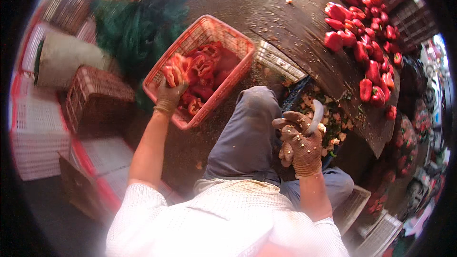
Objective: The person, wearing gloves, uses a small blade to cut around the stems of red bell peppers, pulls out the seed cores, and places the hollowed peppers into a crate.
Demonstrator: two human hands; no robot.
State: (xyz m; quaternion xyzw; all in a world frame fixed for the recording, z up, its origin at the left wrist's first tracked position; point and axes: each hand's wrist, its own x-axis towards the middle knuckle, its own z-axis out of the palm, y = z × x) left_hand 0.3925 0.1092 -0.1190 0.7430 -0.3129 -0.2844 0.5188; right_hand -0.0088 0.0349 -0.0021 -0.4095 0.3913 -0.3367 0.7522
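My left hand (167,96), in a brown work glove, reaches over the near-left rim of a red plastic crate (246,65). Its fingers are on a cut-open red bell pepper (175,72); whether they still grip it firmly is hard to see. More opened red peppers (205,64) lie inside the crate. My right hand (300,137), gloved and dotted with pale seeds, holds a knife with a short curved blade (316,114). Below that hand, a blue-edged container (294,94) is filled with pepper cores and green stems (334,128).
Whole red peppers (371,39) are heaped on a brown board (303,39) strewn with seeds. A pale crate (280,60) sits under the board's edge. Green netting (132,32), a brown crate (96,96) and stacked white crates (39,132) stand on the left.
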